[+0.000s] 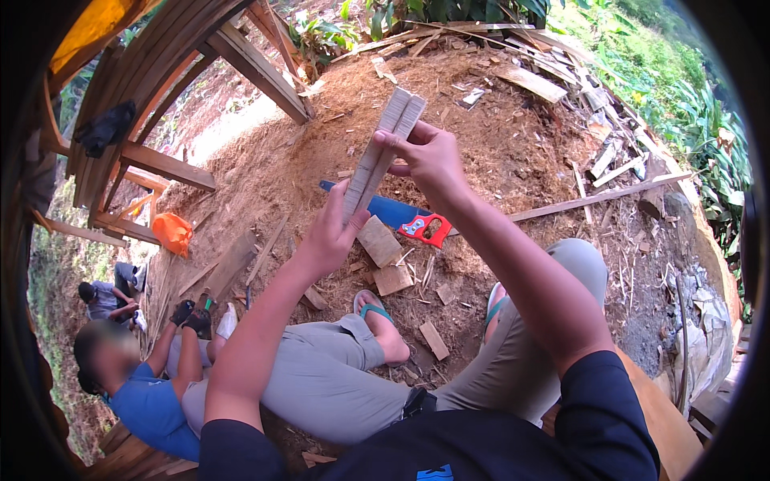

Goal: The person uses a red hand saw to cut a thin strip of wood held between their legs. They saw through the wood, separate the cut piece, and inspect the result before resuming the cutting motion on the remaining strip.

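Two short, pale wooden strips (380,160) are held up side by side, tilted, with a dark seam between them. Wrapped round their lower end is my left hand (329,234), closed. My right hand (433,163) grips them from the right near the upper end, thumb on the front and fingers behind. Beneath them on the ground lies a handsaw (395,212) with a blue blade and a red handle; the strips and my left hand hide part of its surroundings. Wooden blocks (380,242) lie close to the saw, near my sandalled foot (377,317).
To the left a person in a blue shirt (152,409) sits with gloved hands on a green-handled tool. Stacked timber (152,88) and an orange bag (172,233) are beyond. A long thin plank (597,198) crosses the right; scrap wood (533,82) lines the far edge.
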The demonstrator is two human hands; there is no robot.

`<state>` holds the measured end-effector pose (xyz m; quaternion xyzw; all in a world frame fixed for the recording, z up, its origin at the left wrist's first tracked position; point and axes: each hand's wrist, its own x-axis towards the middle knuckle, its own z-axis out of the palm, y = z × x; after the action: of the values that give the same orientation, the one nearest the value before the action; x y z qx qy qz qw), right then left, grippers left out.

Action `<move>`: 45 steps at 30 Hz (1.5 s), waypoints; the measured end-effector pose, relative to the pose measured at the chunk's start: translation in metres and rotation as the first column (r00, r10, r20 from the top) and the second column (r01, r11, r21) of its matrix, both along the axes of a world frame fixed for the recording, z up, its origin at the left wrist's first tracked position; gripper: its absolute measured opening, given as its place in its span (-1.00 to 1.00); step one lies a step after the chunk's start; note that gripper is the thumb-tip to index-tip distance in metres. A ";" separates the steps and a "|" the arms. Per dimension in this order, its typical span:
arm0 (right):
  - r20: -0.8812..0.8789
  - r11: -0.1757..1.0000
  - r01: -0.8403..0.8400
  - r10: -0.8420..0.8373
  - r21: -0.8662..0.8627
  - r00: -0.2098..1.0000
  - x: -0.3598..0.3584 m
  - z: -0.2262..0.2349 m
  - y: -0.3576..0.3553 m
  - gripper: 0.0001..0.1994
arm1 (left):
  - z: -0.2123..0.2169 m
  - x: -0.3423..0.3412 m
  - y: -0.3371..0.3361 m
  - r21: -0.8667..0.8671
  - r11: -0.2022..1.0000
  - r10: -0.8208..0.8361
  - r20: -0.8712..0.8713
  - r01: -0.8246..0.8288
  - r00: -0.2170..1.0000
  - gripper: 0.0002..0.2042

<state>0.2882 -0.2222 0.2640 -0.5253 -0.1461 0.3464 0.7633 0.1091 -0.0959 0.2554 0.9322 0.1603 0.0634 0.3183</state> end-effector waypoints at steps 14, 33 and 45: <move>0.161 0.990 0.130 -0.136 0.047 0.978 -0.005 -0.002 -0.001 -0.20 | -0.010 -0.001 -0.002 -0.019 0.999 -0.028 0.015 0.028 0.999 -0.42; 0.572 0.955 0.117 -0.259 0.273 0.778 -0.026 0.007 -0.013 -0.10 | -0.024 0.002 0.009 -0.064 0.988 -0.116 0.257 0.137 0.959 -0.47; 0.617 0.958 0.146 -0.272 0.248 0.738 -0.023 0.013 -0.017 -0.13 | -0.024 0.001 0.009 -0.025 0.989 -0.131 0.276 0.144 0.952 -0.46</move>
<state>0.2655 -0.2387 0.2769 -0.5526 -0.3706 0.0414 0.7454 0.1096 -0.0873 0.2318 0.9161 0.0510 0.1655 0.3617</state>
